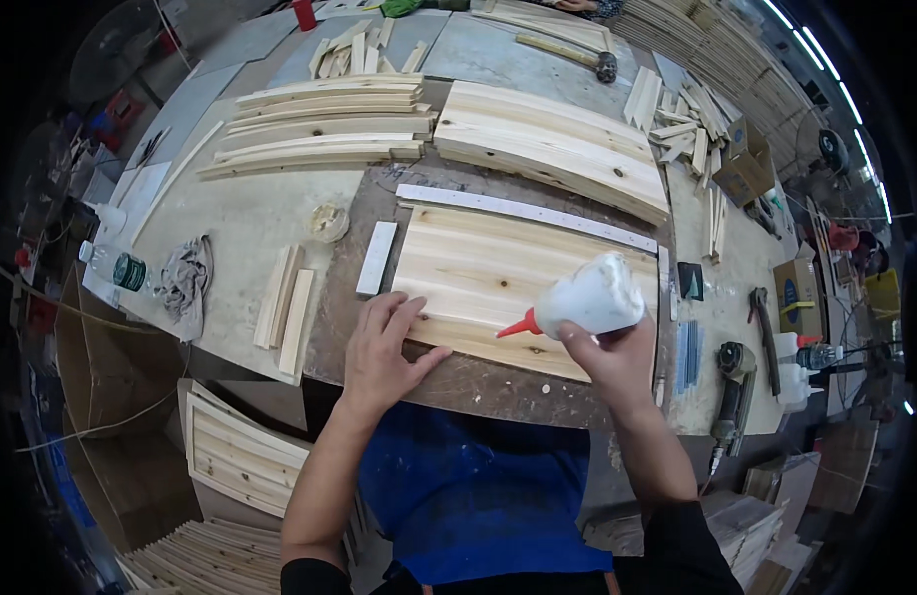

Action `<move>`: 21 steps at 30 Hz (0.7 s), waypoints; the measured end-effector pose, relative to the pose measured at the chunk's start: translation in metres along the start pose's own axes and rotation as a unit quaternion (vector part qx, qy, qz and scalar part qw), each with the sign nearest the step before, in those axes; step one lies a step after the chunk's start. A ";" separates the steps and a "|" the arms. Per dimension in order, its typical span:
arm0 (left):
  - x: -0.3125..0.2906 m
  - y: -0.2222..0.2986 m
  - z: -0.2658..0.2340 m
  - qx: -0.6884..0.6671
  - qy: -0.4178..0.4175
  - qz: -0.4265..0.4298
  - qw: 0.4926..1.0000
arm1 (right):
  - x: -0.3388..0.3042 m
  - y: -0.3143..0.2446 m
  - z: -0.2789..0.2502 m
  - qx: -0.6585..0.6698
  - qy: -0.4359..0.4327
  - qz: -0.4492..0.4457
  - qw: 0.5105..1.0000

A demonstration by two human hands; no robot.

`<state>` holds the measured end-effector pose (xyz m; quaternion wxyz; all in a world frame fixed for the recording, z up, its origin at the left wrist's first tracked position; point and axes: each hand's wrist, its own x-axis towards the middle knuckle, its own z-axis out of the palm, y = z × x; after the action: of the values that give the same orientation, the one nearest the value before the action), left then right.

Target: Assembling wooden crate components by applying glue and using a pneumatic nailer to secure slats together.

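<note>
My right hand (617, 369) is wrapped round a white glue bottle (595, 296), tilted so its red nozzle points down and left. The nozzle tip hovers over, or just meets, a knotty pine panel (468, 260); I cannot tell which. Resting at the panel's near left corner, my left hand (384, 352) has its fingers spread and holds nothing. A long white strip (528, 216) runs along the panel's far edge. A short white-topped block (377, 258) lies by its left side.
Stacked pine boards (548, 139) and long slats (324, 124) lie beyond the panel. Left are short wood strips (285, 307), a small round tub (329, 222), a rag (187, 288) and a plastic bottle (116, 266). A nail gun (731, 387) lies right; a mallet (567, 55) sits farther back.
</note>
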<state>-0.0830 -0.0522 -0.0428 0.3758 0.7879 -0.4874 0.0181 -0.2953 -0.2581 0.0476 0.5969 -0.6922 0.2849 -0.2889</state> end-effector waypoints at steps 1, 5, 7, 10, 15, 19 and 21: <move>0.003 -0.002 -0.001 -0.006 0.016 0.013 1.000 | 0.005 0.007 0.011 -0.004 -0.010 -0.003 1.000; -0.009 -0.021 -0.023 0.037 0.031 0.002 0.999 | 0.001 0.025 0.039 0.108 -0.014 -0.043 0.993; -0.010 -0.026 -0.023 0.045 0.023 -0.021 0.998 | 0.013 0.027 0.052 0.096 -0.069 0.004 0.993; -0.010 -0.030 -0.020 0.058 0.006 -0.059 0.997 | 0.022 0.033 0.074 0.097 -0.102 0.032 0.990; -0.010 -0.031 -0.018 0.059 0.018 -0.082 0.995 | 0.031 0.036 0.100 0.077 -0.116 0.029 0.990; -0.009 -0.031 -0.018 0.051 0.026 -0.089 0.994 | 0.034 0.042 0.109 0.061 -0.123 0.025 0.990; -0.010 -0.031 -0.018 0.048 0.029 -0.087 0.995 | 0.033 0.043 0.111 0.063 -0.125 0.026 0.990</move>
<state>-0.0579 -0.0257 -0.0519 0.3518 0.8437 -0.4044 0.0317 -0.1934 -0.2147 -0.0061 0.6774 -0.6764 0.2072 -0.2015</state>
